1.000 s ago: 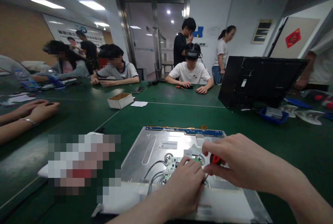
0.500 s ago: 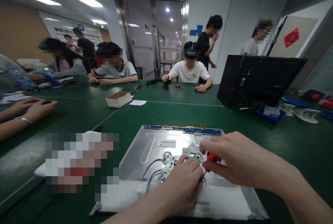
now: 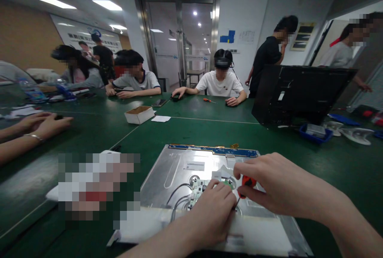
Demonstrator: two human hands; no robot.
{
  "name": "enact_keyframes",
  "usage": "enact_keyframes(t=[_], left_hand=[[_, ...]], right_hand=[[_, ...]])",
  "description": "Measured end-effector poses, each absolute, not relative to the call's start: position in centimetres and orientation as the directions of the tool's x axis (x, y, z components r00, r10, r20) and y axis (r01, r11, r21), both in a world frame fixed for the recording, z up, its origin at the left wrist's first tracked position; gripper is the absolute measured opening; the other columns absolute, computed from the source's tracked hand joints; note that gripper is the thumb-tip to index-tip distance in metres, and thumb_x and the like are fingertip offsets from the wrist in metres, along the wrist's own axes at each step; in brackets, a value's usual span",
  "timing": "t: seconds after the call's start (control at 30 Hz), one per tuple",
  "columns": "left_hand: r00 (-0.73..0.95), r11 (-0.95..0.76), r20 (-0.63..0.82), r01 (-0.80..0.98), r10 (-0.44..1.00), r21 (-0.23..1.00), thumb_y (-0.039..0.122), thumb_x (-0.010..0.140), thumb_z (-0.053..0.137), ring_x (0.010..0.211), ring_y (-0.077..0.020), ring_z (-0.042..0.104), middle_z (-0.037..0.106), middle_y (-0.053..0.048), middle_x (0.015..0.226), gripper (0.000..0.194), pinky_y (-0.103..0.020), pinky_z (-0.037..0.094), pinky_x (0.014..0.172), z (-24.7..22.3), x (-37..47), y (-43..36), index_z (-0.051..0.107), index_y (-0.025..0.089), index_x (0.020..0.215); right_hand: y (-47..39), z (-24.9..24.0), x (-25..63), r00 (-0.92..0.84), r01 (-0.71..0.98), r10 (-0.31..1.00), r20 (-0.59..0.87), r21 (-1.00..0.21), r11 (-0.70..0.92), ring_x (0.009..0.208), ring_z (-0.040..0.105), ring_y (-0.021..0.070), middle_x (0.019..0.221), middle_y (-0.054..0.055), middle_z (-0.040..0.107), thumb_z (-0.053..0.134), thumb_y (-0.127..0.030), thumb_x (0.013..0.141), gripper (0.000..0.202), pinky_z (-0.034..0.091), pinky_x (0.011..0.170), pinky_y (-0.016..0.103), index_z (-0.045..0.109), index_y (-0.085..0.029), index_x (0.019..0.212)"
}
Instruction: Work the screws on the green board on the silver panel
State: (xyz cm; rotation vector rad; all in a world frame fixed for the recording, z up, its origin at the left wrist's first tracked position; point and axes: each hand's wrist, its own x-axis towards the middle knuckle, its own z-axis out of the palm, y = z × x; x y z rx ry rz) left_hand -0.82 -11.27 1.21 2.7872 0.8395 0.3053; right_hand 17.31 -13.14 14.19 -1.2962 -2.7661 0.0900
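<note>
A metal-backed display panel lies on the green table, with a blue circuit strip along its far edge. Near its middle sits a small green-white circuit board with dark cables at its left. My right hand grips a red and black screwdriver between thumb and fingers; its shaft slants down beside my left fingertips. My left hand rests over the board with fingers curled down. Whatever lies under those fingers is hidden.
A black monitor stands at the right beside a blue tray. An open white box and paper lie beyond the panel. Another person's hands are at the left; seated people line the far side.
The view has shifted slightly, and both hands keep nearly the same pose over the panel. Two standing people have moved right, and the seated person opposite has reached a hand leftwards.
</note>
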Motion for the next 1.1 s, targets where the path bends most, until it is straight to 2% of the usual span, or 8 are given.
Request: enact_keyframes(t=[0.13, 0.3, 0.5, 0.73, 0.9, 1.1], left_hand=[[0.817, -0.812, 0.125, 0.518, 0.563, 0.271, 0.018, 0.087, 0.051, 0.099, -0.025, 0.056, 0.062, -0.008, 0.106, 0.013, -0.044, 0.036, 0.097, 1.04, -0.78, -11.17, 0.053, 0.019, 0.1], [0.816, -0.816, 0.147, 0.509, 0.558, 0.273, 0.017, 0.088, 0.051, 0.101, -0.0244, 0.057, 0.062, -0.008, 0.108, 0.014, -0.043, 0.036, 0.097, 0.97, -0.81, -11.19, 0.053, 0.019, 0.101], [0.817, -0.824, 0.163, 0.506, 0.553, 0.255, 0.018, 0.089, 0.051, 0.101, -0.0237, 0.057, 0.062, -0.007, 0.108, 0.014, -0.04, 0.037, 0.096, 0.98, -0.88, -11.26, 0.052, 0.019, 0.103], [0.813, -0.821, 0.165, 0.513, 0.559, 0.252, 0.017, 0.088, 0.05, 0.097, -0.024, 0.057, 0.063, -0.007, 0.105, 0.01, -0.042, 0.036, 0.096, 1.18, -0.85, -11.28, 0.053, 0.019, 0.097], [0.822, -0.827, 0.154, 0.504, 0.548, 0.249, 0.018, 0.087, 0.052, 0.099, -0.0235, 0.056, 0.062, -0.006, 0.104, 0.014, -0.041, 0.037, 0.095, 1.15, -0.86, -11.26, 0.054, 0.018, 0.1], [0.821, -0.828, 0.15, 0.513, 0.55, 0.228, 0.02, 0.089, 0.052, 0.098, -0.023, 0.056, 0.061, -0.006, 0.104, 0.007, -0.04, 0.037, 0.095, 0.97, -0.89, -11.17, 0.053, 0.019, 0.096]], right_hand=[[-13.38, 14.32, 17.3, -0.638, 0.762, 0.769, 0.04, -0.113, 0.638, 0.067, 0.059, 0.017, 0.08, -0.001, 0.067, 0.057, -0.017, 0.083, 0.009, 0.029, 0.056, 0.028, 0.054, -0.023, 0.088], [-13.6, 14.63, 17.22, -0.643, 0.756, 0.765, 0.035, -0.131, 0.641, 0.068, 0.057, 0.017, 0.081, 0.001, 0.065, 0.057, -0.022, 0.085, 0.006, 0.031, 0.057, 0.029, 0.055, -0.023, 0.09], [-13.5, 14.5, 17.11, -0.628, 0.773, 0.778, 0.024, -0.098, 0.627, 0.068, 0.058, 0.0179, 0.083, 0.0, 0.066, 0.057, -0.018, 0.083, 0.009, 0.029, 0.055, 0.028, 0.054, -0.023, 0.089], [-13.3, 14.3, 16.95, -0.582, 0.81, 0.813, 0.028, -0.071, 0.582, 0.068, 0.062, 0.0204, 0.078, -0.001, 0.068, 0.057, -0.029, 0.089, 0.005, 0.028, 0.054, 0.029, 0.056, -0.024, 0.091], [-13.58, 14.62, 17.23, -0.63, 0.769, 0.776, 0.029, -0.115, 0.629, 0.07, 0.058, 0.0178, 0.084, 0.0, 0.066, 0.057, -0.019, 0.083, 0.007, 0.03, 0.056, 0.028, 0.055, -0.023, 0.089], [-13.43, 14.31, 17.14, -0.616, 0.784, 0.787, 0.042, -0.069, 0.617, 0.068, 0.059, 0.0181, 0.084, -0.001, 0.067, 0.058, -0.016, 0.082, 0.011, 0.027, 0.054, 0.028, 0.054, -0.023, 0.09]])
